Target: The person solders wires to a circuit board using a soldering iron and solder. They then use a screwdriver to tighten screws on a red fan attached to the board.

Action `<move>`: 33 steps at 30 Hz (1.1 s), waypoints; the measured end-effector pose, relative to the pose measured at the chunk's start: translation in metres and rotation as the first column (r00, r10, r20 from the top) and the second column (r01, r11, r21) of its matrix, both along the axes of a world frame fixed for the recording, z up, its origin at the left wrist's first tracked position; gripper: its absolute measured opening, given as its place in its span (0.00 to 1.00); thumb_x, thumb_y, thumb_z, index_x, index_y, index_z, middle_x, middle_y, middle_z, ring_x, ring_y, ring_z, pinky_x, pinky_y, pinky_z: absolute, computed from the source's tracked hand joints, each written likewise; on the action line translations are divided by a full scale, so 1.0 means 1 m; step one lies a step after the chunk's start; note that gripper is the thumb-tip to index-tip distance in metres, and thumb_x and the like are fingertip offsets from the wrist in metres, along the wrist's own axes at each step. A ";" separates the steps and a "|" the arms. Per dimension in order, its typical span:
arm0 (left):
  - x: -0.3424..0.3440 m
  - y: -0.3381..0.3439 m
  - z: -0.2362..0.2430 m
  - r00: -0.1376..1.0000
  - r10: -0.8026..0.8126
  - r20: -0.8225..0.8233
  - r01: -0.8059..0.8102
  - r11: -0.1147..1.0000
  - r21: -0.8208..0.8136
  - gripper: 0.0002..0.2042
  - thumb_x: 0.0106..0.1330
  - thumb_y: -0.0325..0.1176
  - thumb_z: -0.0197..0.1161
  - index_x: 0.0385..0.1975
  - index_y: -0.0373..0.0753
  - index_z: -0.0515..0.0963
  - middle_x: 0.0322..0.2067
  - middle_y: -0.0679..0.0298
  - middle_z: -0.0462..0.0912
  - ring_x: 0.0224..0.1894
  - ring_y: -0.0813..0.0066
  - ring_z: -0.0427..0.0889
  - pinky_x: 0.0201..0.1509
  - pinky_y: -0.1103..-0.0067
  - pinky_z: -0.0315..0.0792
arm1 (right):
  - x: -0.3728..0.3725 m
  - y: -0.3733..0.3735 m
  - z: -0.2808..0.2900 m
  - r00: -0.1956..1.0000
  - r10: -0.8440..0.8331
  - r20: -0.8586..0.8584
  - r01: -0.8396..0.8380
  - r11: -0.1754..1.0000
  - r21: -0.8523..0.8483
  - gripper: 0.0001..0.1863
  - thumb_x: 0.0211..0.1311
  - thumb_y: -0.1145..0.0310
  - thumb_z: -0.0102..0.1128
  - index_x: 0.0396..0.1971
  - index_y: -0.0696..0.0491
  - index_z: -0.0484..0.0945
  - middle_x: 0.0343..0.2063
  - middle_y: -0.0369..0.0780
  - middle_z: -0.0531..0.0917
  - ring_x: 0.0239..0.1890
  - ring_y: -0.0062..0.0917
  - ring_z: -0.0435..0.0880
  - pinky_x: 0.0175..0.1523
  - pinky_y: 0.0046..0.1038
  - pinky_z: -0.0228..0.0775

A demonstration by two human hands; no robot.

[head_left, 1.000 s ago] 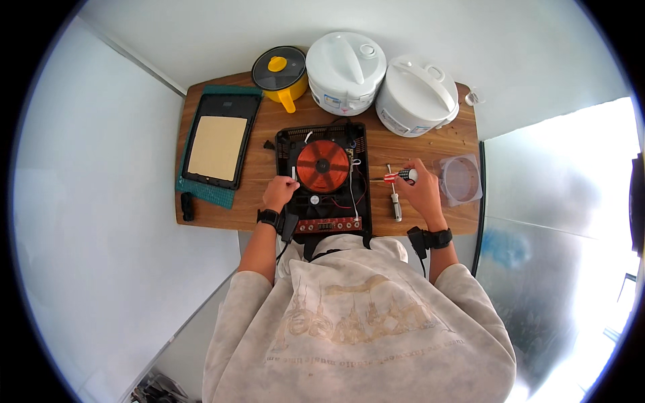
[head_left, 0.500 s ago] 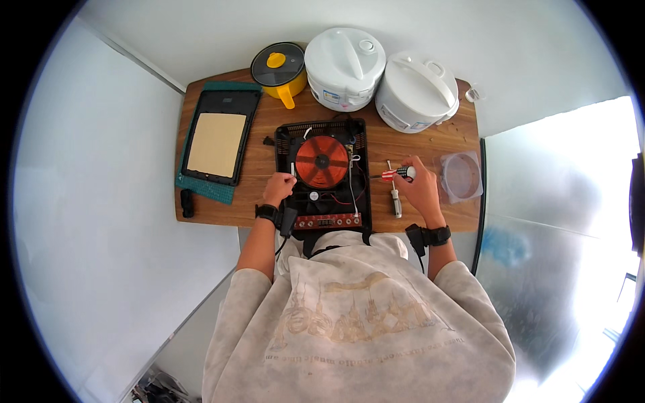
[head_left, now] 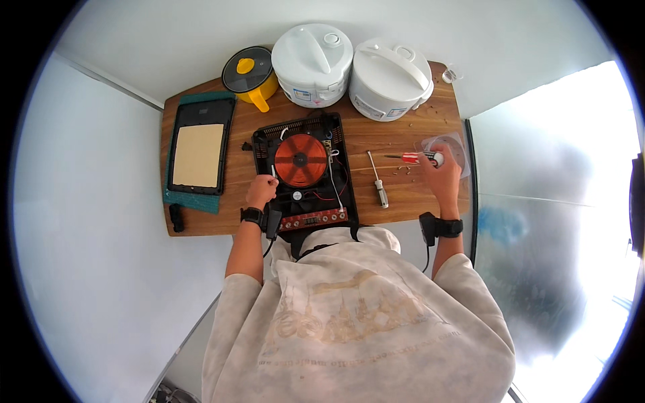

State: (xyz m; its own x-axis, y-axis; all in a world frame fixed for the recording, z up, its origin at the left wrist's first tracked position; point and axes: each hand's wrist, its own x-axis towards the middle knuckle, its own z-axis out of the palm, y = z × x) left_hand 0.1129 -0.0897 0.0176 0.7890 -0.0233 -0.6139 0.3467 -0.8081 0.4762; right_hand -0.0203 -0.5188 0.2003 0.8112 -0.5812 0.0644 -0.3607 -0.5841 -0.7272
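An opened black cooker housing (head_left: 263,133) with a red round coil (head_left: 300,160), wires and a button board (head_left: 312,218) sits before me. My left hand (head_left: 261,190) rests at its left edge, fingers curled near a white strip; what they hold is hidden. My right hand (head_left: 443,168) grips a red-striped screwdriver (head_left: 411,157), its shaft pointing left, over a clear plastic box (head_left: 459,142) that it partly covers. Small screws (head_left: 403,168) lie scattered left of the box. A grey-handled screwdriver (head_left: 379,188) lies right of the housing.
Two white rice cookers (head_left: 310,67) (head_left: 383,80) and a yellow pot (head_left: 247,75) line the back. At left, a black panel (head_left: 199,107) with a tan sheet (head_left: 197,156) lies on a green mat (head_left: 208,205), a black object (head_left: 177,219) beside it. A partition (head_left: 94,201) stands left.
My right hand and its screwdriver have moved right and up, from beside the lying screwdriver to over the plastic box. My left hand stays at the housing. The view has shifted slightly.
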 end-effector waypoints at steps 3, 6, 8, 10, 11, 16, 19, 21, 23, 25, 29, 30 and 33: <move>-0.002 0.005 -0.007 0.998 0.019 0.060 -0.019 1.000 0.001 0.10 0.65 0.43 0.62 0.36 0.45 0.84 0.21 0.66 0.85 0.22 0.75 0.85 0.30 0.73 0.75 | -0.009 -0.009 -0.004 1.000 -0.016 -0.025 0.016 1.000 -0.007 0.17 0.54 0.64 0.71 0.38 0.56 0.78 0.25 0.42 0.84 0.27 0.25 0.83 0.38 0.28 0.76; -0.002 0.002 -0.003 0.999 0.017 0.046 -0.018 1.000 0.025 0.10 0.65 0.43 0.62 0.36 0.45 0.84 0.20 0.66 0.84 0.22 0.75 0.85 0.29 0.74 0.75 | -0.017 -0.005 -0.016 1.000 -0.001 -0.011 0.001 1.000 0.024 0.17 0.54 0.64 0.71 0.38 0.57 0.77 0.24 0.41 0.83 0.26 0.22 0.81 0.37 0.26 0.75; -0.002 0.000 0.003 0.999 -0.014 0.051 0.012 0.999 0.031 0.11 0.65 0.43 0.62 0.35 0.45 0.85 0.19 0.67 0.84 0.22 0.75 0.84 0.29 0.74 0.75 | -0.020 -0.001 -0.019 1.000 0.010 -0.017 -0.009 0.999 0.052 0.17 0.54 0.63 0.72 0.38 0.57 0.77 0.24 0.40 0.82 0.25 0.21 0.79 0.37 0.26 0.74; -0.001 -0.006 0.014 0.999 -0.034 0.032 0.033 0.998 0.055 0.11 0.64 0.44 0.62 0.34 0.45 0.85 0.20 0.66 0.84 0.23 0.73 0.85 0.30 0.73 0.76 | -0.020 0.006 -0.017 0.999 0.017 -0.048 -0.013 0.997 0.074 0.17 0.54 0.63 0.72 0.38 0.57 0.77 0.23 0.40 0.82 0.25 0.20 0.78 0.36 0.26 0.74; 0.001 -0.009 0.020 0.999 -0.037 0.009 0.036 0.997 0.075 0.11 0.64 0.44 0.62 0.34 0.45 0.85 0.21 0.66 0.85 0.25 0.71 0.86 0.31 0.71 0.76 | -0.019 0.007 -0.018 0.999 0.020 -0.042 -0.016 0.996 0.092 0.17 0.54 0.63 0.72 0.38 0.57 0.77 0.23 0.40 0.82 0.25 0.20 0.78 0.36 0.26 0.74; -0.005 -0.003 0.011 0.983 -0.058 0.175 0.030 0.987 0.158 0.10 0.61 0.45 0.65 0.31 0.47 0.85 0.31 0.61 0.88 0.36 0.57 0.86 0.37 0.63 0.78 | -0.011 0.010 -0.022 0.995 0.102 0.021 -0.103 0.993 0.051 0.16 0.57 0.65 0.70 0.40 0.58 0.77 0.23 0.39 0.83 0.25 0.17 0.80 0.34 0.23 0.73; -0.008 -0.006 0.018 0.948 -0.122 0.295 0.060 0.976 0.210 0.09 0.59 0.45 0.67 0.32 0.48 0.84 0.35 0.60 0.87 0.40 0.51 0.85 0.41 0.60 0.78 | -0.008 0.009 -0.021 0.995 0.096 -0.012 -0.094 0.993 0.076 0.16 0.57 0.65 0.70 0.40 0.58 0.77 0.23 0.39 0.84 0.24 0.17 0.79 0.33 0.23 0.73; -0.008 -0.009 0.025 0.944 -0.164 0.288 0.095 0.966 0.241 0.11 0.59 0.43 0.68 0.36 0.46 0.81 0.35 0.58 0.85 0.40 0.51 0.84 0.42 0.60 0.77 | -0.005 0.012 -0.019 0.994 0.105 0.009 -0.105 0.991 0.084 0.16 0.56 0.65 0.71 0.39 0.58 0.77 0.22 0.39 0.83 0.23 0.17 0.79 0.33 0.23 0.72; -0.008 -0.015 0.033 0.905 -0.221 0.364 0.159 0.968 0.192 0.14 0.58 0.38 0.70 0.41 0.44 0.77 0.38 0.56 0.81 0.43 0.50 0.82 0.44 0.61 0.77 | 0.000 0.016 -0.016 0.992 0.122 0.003 -0.122 0.989 0.085 0.17 0.56 0.64 0.71 0.39 0.58 0.77 0.21 0.38 0.82 0.23 0.17 0.78 0.32 0.23 0.72; -0.006 -0.027 0.044 0.856 -0.281 0.435 0.237 0.959 0.154 0.18 0.57 0.33 0.71 0.45 0.42 0.73 0.41 0.55 0.77 0.46 0.50 0.79 0.47 0.62 0.76 | 0.004 0.019 -0.013 0.990 0.138 -0.030 -0.135 0.988 0.074 0.17 0.55 0.64 0.72 0.38 0.58 0.77 0.21 0.38 0.81 0.23 0.18 0.78 0.32 0.23 0.72; -0.010 -0.039 0.051 0.785 -0.357 0.507 0.352 0.930 0.110 0.24 0.54 0.28 0.73 0.51 0.40 0.71 0.49 0.53 0.70 0.54 0.50 0.74 0.55 0.65 0.73 | 0.014 0.030 -0.005 0.984 0.178 -0.015 -0.176 0.982 0.068 0.18 0.54 0.61 0.73 0.38 0.57 0.77 0.23 0.42 0.83 0.24 0.27 0.82 0.34 0.29 0.74; -0.011 -0.040 0.049 0.775 -0.370 0.513 0.375 0.922 0.099 0.25 0.53 0.27 0.73 0.52 0.40 0.72 0.51 0.53 0.69 0.56 0.50 0.73 0.57 0.65 0.72 | 0.015 0.032 -0.002 0.983 0.181 -0.029 -0.179 0.982 0.066 0.18 0.54 0.61 0.72 0.38 0.56 0.77 0.23 0.43 0.83 0.24 0.28 0.83 0.35 0.29 0.74; -0.013 -0.038 0.044 0.803 -0.396 0.445 0.394 0.913 0.103 0.31 0.52 0.24 0.72 0.59 0.40 0.71 0.53 0.53 0.68 0.58 0.51 0.71 0.62 0.64 0.70 | 0.018 0.036 0.001 0.979 0.201 -0.030 -0.199 0.979 0.050 0.18 0.54 0.62 0.72 0.37 0.56 0.77 0.24 0.43 0.84 0.25 0.28 0.83 0.35 0.29 0.75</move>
State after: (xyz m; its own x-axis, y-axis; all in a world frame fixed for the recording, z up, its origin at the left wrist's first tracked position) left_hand 0.1002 -0.1279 0.0616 0.8991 -0.3909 -0.1969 -0.2532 -0.8314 0.4946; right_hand -0.0020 -0.4833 0.2010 0.9126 -0.4086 0.0109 -0.2654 -0.6125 -0.7446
